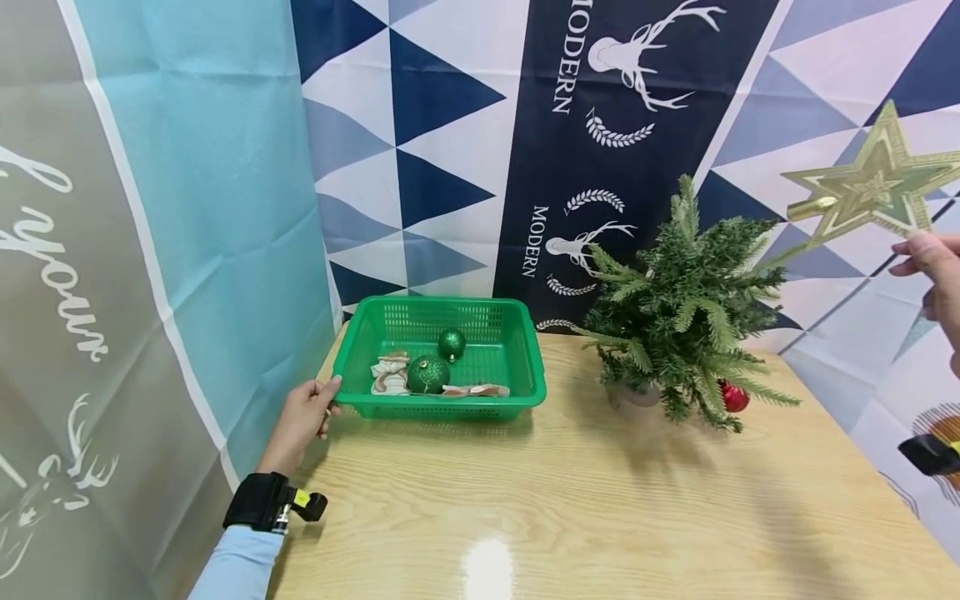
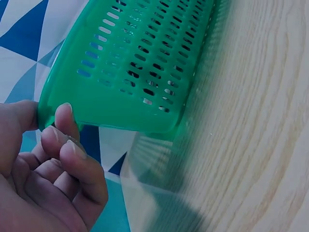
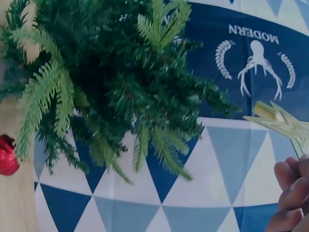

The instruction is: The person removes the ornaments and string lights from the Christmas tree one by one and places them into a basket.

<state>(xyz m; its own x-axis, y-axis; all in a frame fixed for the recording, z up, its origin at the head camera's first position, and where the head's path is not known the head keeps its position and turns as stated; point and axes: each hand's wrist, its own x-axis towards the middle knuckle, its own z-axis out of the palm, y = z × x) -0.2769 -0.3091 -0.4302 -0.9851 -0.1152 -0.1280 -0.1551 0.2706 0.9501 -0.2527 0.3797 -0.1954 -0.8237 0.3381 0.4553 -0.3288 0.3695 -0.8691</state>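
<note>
My left hand (image 1: 302, 414) pinches the near left corner of a green plastic basket (image 1: 450, 402), thumb on the rim and fingers beneath it, as the left wrist view shows. Inside the basket lie a large green glitter ball (image 1: 429, 375), a smaller green ball (image 1: 452, 343) and pale pink and white pieces (image 1: 390, 372). At the far right, my right hand (image 1: 943, 275) holds a gold star tree topper (image 1: 873, 185) by one lower point. Its short tube sticks out to the left, above and right of a small Christmas tree (image 1: 690, 292).
The tree stands in a pot (image 1: 636, 395) at the back right of the wooden table (image 1: 570, 517). A red ball (image 1: 735, 397) is at its lower right branches. Patterned cloth (image 1: 450, 125) hangs behind the table, with more cloth along both sides.
</note>
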